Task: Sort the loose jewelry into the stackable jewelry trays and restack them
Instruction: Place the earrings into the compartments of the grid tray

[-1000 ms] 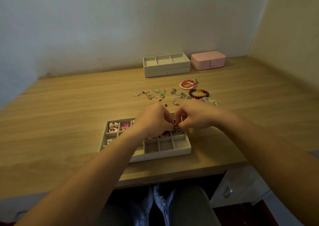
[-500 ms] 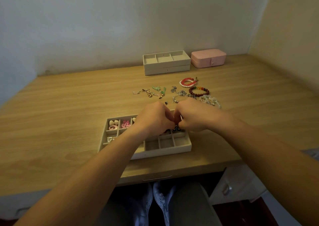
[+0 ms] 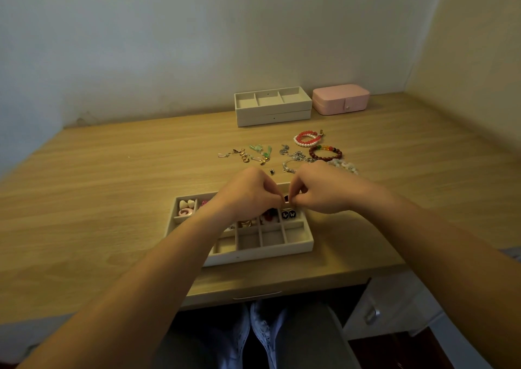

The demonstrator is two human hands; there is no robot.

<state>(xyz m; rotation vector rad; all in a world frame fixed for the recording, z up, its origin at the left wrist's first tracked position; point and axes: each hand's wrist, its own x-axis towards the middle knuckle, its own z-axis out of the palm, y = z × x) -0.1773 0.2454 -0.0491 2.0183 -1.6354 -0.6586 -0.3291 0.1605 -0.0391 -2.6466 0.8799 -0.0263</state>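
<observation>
The left hand [image 3: 248, 196] and right hand [image 3: 324, 192] pinch a tiny dark piece [image 3: 286, 198] in narrow grips above the cream compartmented tray [image 3: 262, 257]. A slip could drop it into the wrong compartment; hard tugging might bend it.

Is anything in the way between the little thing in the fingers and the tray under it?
Nothing visible is. The left hand and right hand pinch the small dark piece just above the tray, with no lid or other thing between. Its front compartments are bare.

Three trays [image 3: 262, 257], one pink box [image 3: 341, 99]
</observation>
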